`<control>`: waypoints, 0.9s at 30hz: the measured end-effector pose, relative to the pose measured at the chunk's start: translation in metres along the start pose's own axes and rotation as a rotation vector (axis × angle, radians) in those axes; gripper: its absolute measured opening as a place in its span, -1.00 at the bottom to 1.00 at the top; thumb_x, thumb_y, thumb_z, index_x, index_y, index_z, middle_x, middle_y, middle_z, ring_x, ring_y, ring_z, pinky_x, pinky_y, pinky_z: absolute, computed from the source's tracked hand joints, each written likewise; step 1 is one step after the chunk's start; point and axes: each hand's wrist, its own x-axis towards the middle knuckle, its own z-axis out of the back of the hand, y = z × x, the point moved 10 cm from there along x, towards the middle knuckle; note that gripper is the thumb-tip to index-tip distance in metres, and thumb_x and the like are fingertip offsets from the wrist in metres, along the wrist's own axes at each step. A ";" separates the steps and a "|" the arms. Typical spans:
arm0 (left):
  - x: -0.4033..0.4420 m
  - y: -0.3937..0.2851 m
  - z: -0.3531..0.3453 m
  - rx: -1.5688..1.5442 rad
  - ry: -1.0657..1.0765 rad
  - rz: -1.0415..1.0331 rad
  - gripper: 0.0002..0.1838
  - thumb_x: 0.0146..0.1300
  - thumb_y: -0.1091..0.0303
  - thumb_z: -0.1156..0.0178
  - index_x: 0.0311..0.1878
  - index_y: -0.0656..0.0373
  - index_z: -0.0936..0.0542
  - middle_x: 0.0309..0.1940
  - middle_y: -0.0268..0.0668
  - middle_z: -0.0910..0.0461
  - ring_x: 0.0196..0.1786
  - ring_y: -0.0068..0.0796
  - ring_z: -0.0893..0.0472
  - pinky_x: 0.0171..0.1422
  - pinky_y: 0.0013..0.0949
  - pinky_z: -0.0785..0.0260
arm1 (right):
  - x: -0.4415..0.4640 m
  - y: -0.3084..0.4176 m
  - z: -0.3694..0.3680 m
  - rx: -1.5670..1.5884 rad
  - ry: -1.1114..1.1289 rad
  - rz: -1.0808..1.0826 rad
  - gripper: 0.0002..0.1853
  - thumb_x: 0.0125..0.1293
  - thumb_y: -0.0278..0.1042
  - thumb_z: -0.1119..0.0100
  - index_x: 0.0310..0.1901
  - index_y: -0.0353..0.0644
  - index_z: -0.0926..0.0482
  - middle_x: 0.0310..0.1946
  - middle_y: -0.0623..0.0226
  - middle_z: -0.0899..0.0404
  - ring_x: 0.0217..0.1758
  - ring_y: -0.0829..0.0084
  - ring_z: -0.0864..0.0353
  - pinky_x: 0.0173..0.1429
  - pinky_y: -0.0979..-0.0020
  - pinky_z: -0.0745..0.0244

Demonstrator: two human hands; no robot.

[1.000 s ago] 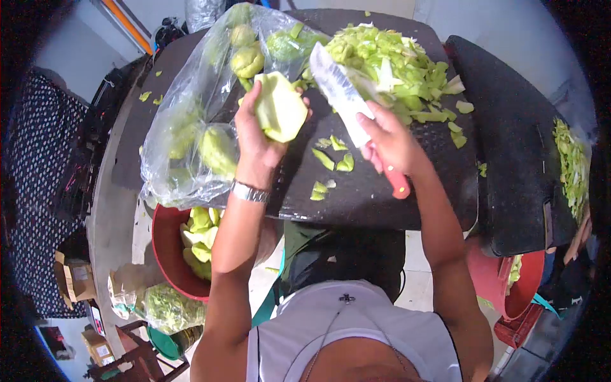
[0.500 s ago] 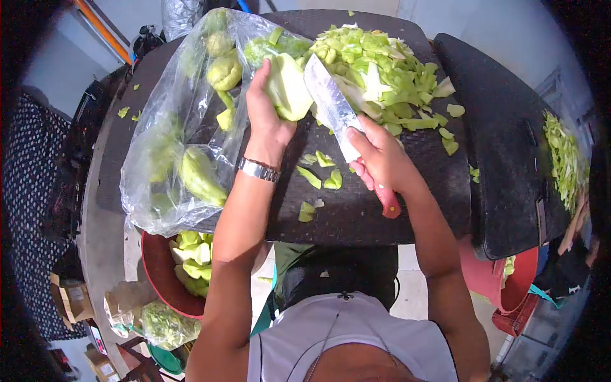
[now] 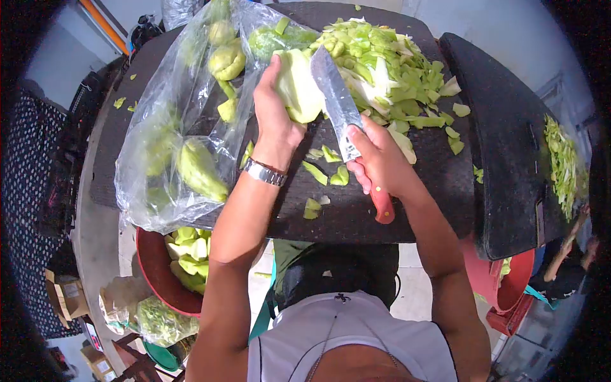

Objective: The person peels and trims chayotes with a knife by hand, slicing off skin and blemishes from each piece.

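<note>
My left hand (image 3: pixel 275 118) is wrapped around a peeled, pale green chayote (image 3: pixel 301 89), holding it up over the table. In my right hand (image 3: pixel 383 156) is a knife (image 3: pixel 335 95) with a broad wet blade and a red handle. The blade points up and away, its upper part close beside the chayote; whether they touch I cannot tell. Just beyond the knife lies a large heap of green peelings (image 3: pixel 388 67). Left of my left hand, a clear plastic bag (image 3: pixel 143 184) holds several unpeeled chayotes, one (image 3: pixel 200 170) near its front.
Loose peels (image 3: pixel 312 208) dot the dark woven table (image 3: pixel 356 219). Below its left edge, a red tub (image 3: pixel 149 270) contains pale chayotes; a red bucket (image 3: pixel 522 283) stands at right. Another dark surface (image 3: pixel 503 146) adjoins on the right, with more green shreds (image 3: pixel 560 165) beyond.
My left hand and the chayote have shifted slightly right, and the knife tip has moved a little up. A pale peel now shows beside my right wrist. The view has shifted slightly.
</note>
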 end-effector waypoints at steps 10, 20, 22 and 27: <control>-0.010 0.037 -0.015 -0.020 0.054 0.089 -0.53 0.52 -0.04 -0.05 0.12 0.20 -0.59 -0.15 -0.16 -0.73 -0.15 -0.24 -0.75 0.01 -0.17 -0.65 | 0.004 -0.001 -0.007 0.011 0.004 0.036 -0.73 0.65 -0.14 0.14 -0.01 -0.20 -0.40 -0.66 0.42 -0.34 -0.83 0.56 -0.22 -0.77 0.45 -0.23; 0.015 0.003 0.023 -0.095 -0.032 -0.032 -0.47 0.54 -0.11 0.01 0.14 0.22 -0.55 -0.07 -0.06 -0.70 -0.04 -0.08 -0.73 0.10 -0.02 -0.63 | -0.004 0.000 0.012 0.276 -0.014 -0.166 -0.71 0.64 -0.05 0.07 0.09 -0.09 -0.40 -0.63 0.39 -0.38 -0.84 0.56 -0.27 -0.75 0.44 -0.27; 0.013 0.012 0.020 -0.148 0.006 0.058 -0.45 0.53 -0.12 -0.01 0.16 0.24 -0.52 -0.07 -0.01 -0.69 -0.03 0.00 -0.72 0.09 0.05 -0.62 | -0.007 0.028 0.047 0.036 -0.274 0.182 -0.69 0.62 -0.02 0.03 0.03 -0.12 -0.43 -0.59 0.33 -0.46 -0.74 0.46 -0.41 -0.68 0.35 -0.35; 0.013 0.013 0.012 -0.077 0.069 0.100 -0.43 0.51 -0.12 -0.02 0.19 0.26 -0.50 -0.06 0.06 -0.67 -0.03 0.10 -0.70 0.06 0.10 -0.62 | -0.033 0.086 0.115 -0.751 -0.915 0.646 -0.68 0.59 -0.10 0.03 -0.03 -0.26 -0.46 -0.38 -0.10 -0.65 -0.36 -0.24 -0.66 -0.28 -0.08 -0.56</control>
